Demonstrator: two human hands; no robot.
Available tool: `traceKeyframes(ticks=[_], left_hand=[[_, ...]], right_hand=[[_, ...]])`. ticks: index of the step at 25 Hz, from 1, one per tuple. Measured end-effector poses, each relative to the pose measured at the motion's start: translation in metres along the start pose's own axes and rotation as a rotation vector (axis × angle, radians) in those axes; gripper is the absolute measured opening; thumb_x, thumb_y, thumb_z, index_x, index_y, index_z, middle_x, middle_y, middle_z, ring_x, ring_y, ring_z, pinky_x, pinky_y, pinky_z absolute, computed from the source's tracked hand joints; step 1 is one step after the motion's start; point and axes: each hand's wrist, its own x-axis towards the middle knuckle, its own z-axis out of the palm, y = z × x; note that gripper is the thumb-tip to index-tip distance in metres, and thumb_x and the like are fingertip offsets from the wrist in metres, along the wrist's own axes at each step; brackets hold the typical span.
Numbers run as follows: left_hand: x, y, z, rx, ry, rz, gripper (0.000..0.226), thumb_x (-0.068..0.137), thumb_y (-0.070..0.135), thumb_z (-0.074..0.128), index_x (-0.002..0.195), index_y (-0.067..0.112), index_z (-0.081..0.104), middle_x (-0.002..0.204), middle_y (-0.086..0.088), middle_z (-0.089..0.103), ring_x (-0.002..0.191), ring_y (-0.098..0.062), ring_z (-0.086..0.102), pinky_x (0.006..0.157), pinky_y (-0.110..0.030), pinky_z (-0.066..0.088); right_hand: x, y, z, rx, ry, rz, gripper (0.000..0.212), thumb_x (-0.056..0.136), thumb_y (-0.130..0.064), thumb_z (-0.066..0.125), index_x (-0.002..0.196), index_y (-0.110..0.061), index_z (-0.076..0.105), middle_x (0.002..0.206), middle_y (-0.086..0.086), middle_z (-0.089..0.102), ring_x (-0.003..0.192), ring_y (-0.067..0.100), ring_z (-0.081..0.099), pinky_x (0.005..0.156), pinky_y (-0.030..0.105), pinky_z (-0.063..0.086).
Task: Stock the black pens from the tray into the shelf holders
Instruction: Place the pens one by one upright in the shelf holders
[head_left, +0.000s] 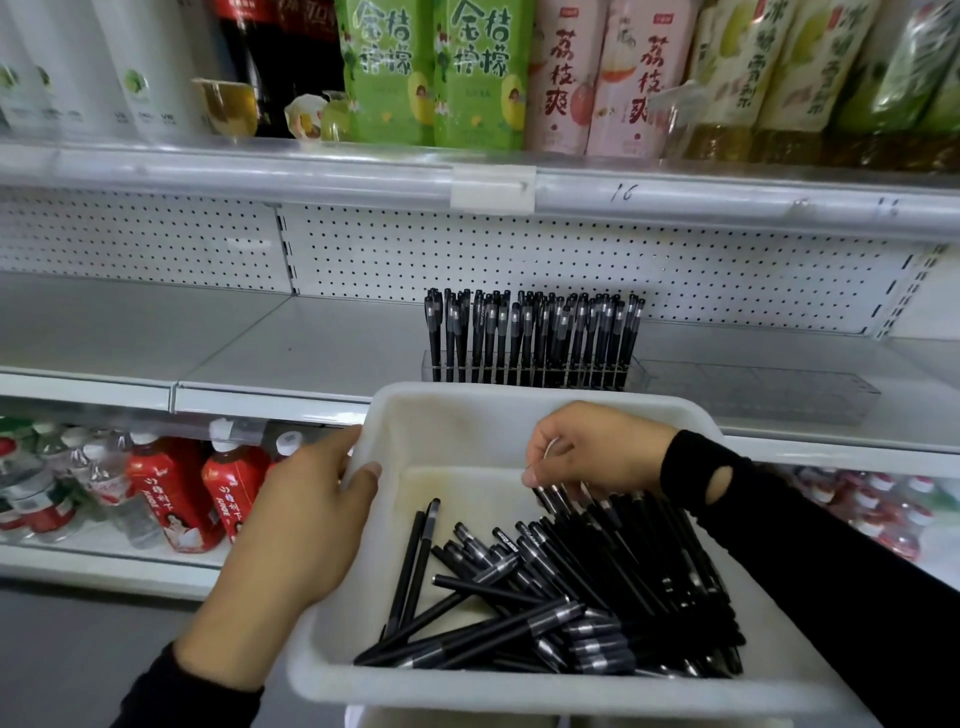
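Note:
A white plastic tray (457, 415) sits low in the head view, holding a heap of several black pens (571, 587). My left hand (306, 514) grips the tray's left rim, thumb inside the wall. My right hand (592, 452) reaches into the tray from the right, its curled fingers pinching the top ends of a few black pens (558, 499) in the heap. On the shelf behind stands a clear holder (524, 371) filled with several upright black pens (530, 332). A second clear holder (753, 387) beside it on the right holds nothing.
The white shelf (311, 343) left of the holders is bare, with a pegboard back panel (519, 260). Drink cartons and bottles (478, 73) line the shelf above. Red-labelled bottles (171, 493) lie on the shelf below, left of the tray.

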Motion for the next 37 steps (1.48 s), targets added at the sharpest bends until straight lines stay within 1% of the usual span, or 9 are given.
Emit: traceKeyframes(ticks=[5, 9, 12, 15, 17, 21, 24, 30, 37], left_hand=[[0.000, 0.000, 0.000, -0.010, -0.003, -0.011, 0.029, 0.098, 0.024, 0.052, 0.124, 0.032, 0.062, 0.090, 0.006, 0.070, 0.080, -0.010, 0.064, 0.076, -0.034, 0.053], [0.000, 0.000, 0.001, -0.023, 0.001, -0.015, 0.032, 0.098, 0.024, 0.052, 0.127, 0.032, 0.061, 0.092, 0.007, 0.070, 0.082, -0.008, 0.063, 0.076, -0.034, 0.053], [0.000, -0.001, 0.001, -0.022, -0.001, -0.010, 0.030, 0.097, 0.024, 0.053, 0.124, 0.031, 0.063, 0.092, 0.005, 0.070, 0.081, -0.011, 0.064, 0.078, -0.039, 0.054], [0.000, -0.002, 0.001, -0.023, -0.006, -0.013, 0.029, 0.098, 0.023, 0.052, 0.123, 0.029, 0.063, 0.094, 0.005, 0.069, 0.082, -0.011, 0.064, 0.077, -0.038, 0.054], [0.000, -0.002, 0.002, -0.024, -0.015, -0.009, 0.029, 0.098, 0.024, 0.051, 0.124, 0.031, 0.063, 0.093, 0.009, 0.068, 0.081, -0.007, 0.063, 0.074, -0.032, 0.053], [0.001, -0.002, 0.003, -0.042, -0.023, -0.008, 0.027, 0.097, 0.023, 0.052, 0.118, 0.035, 0.066, 0.089, 0.011, 0.068, 0.080, -0.007, 0.064, 0.074, -0.033, 0.053], [0.003, -0.002, 0.005, -0.047, -0.032, -0.018, 0.027, 0.098, 0.023, 0.052, 0.118, 0.035, 0.066, 0.088, 0.012, 0.068, 0.081, -0.006, 0.064, 0.073, -0.031, 0.052], [0.003, -0.002, 0.007, -0.067, -0.023, -0.029, 0.026, 0.098, 0.022, 0.053, 0.116, 0.036, 0.065, 0.092, 0.014, 0.067, 0.081, -0.005, 0.064, 0.074, -0.030, 0.053], [0.004, -0.005, 0.007, -0.057, -0.024, -0.020, 0.030, 0.099, 0.023, 0.052, 0.124, 0.036, 0.062, 0.095, 0.021, 0.063, 0.084, 0.001, 0.060, 0.068, -0.018, 0.045]], right_hand=[[0.001, 0.008, 0.006, 0.051, -0.206, 0.011, 0.016, 0.085, -0.020, 0.078, 0.096, -0.009, 0.078, 0.082, 0.010, 0.069, 0.064, 0.015, 0.058, 0.056, 0.020, 0.050], [-0.002, 0.015, 0.010, -0.007, -0.394, 0.121, 0.017, 0.083, -0.007, 0.078, 0.098, -0.001, 0.074, 0.077, 0.002, 0.071, 0.067, 0.017, 0.059, 0.061, 0.018, 0.053], [-0.008, 0.013, 0.006, -0.135, -0.457, 0.176, 0.030, 0.085, -0.012, 0.077, 0.103, 0.009, 0.067, 0.081, 0.010, 0.070, 0.065, 0.016, 0.063, 0.065, 0.019, 0.056], [-0.012, 0.005, -0.016, -0.063, -0.272, 0.105, 0.026, 0.090, -0.024, 0.072, 0.099, 0.001, 0.071, 0.078, 0.007, 0.073, 0.069, 0.015, 0.065, 0.062, 0.021, 0.054], [-0.014, -0.001, -0.043, 0.075, 0.033, 0.017, 0.023, 0.091, -0.027, 0.069, 0.096, -0.005, 0.072, 0.082, 0.004, 0.075, 0.070, 0.014, 0.069, 0.063, 0.021, 0.054], [-0.003, -0.001, -0.084, 0.328, 0.695, -0.082, 0.016, 0.090, -0.022, 0.071, 0.101, -0.011, 0.072, 0.085, 0.003, 0.074, 0.071, 0.011, 0.073, 0.062, 0.017, 0.058], [0.027, 0.011, -0.094, 0.254, 0.944, -0.084, 0.017, 0.091, -0.023, 0.071, 0.103, -0.011, 0.070, 0.087, 0.003, 0.073, 0.074, 0.015, 0.074, 0.066, 0.022, 0.061], [0.087, 0.031, -0.089, 0.176, 0.958, -0.040, 0.011, 0.091, -0.018, 0.071, 0.093, -0.007, 0.070, 0.087, 0.012, 0.074, 0.081, 0.027, 0.073, 0.080, 0.046, 0.061], [0.115, 0.043, -0.078, -0.098, 0.743, 0.177, 0.024, 0.094, -0.028, 0.068, 0.101, -0.006, 0.071, 0.095, 0.015, 0.073, 0.087, 0.031, 0.071, 0.083, 0.044, 0.059]])
